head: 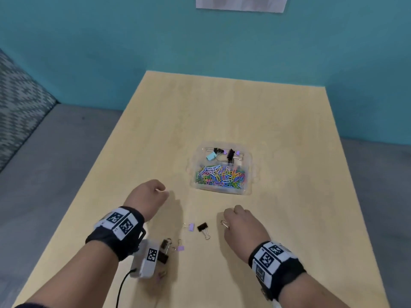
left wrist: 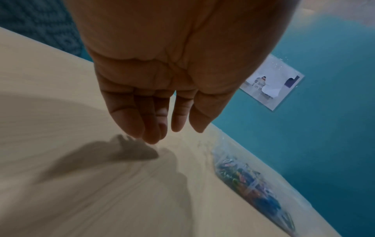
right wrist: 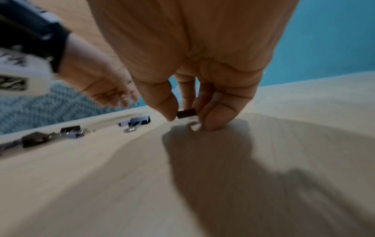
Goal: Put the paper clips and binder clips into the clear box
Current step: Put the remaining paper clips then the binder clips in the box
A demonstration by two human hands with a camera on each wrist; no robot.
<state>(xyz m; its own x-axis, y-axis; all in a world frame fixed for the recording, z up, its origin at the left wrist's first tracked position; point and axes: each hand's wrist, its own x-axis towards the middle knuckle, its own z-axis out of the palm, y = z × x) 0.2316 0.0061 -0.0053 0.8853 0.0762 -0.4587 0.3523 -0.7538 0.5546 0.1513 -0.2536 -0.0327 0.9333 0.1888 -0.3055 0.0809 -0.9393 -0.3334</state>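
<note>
The clear box [head: 252, 174] stands mid-table and holds a heap of coloured paper clips [head: 220, 176], with several binder clips behind them. It also shows as a blurred clear box [left wrist: 249, 184] in the left wrist view. My right hand [right wrist: 190, 121] is low over the table and pinches a small black binder clip [right wrist: 186, 113] between thumb and fingers; its wire handle [head: 224, 223] sticks out on the hand's left. My left hand [left wrist: 162, 133] hovers near the box's left front with fingers hanging relaxed and nothing in them. Loose on the table lie a purple clip [head: 190, 226], a black clip [head: 202, 227], and several more clips [head: 164, 243] by my left wrist.
The pale wooden table [head: 222, 107] ends at a teal wall bearing a paper sheet [head: 240, 4]. A grey surface [head: 55, 163] and a patterned cushion [head: 20, 107] lie to the left. A black cable [head: 121, 290] hangs from my left wrist camera.
</note>
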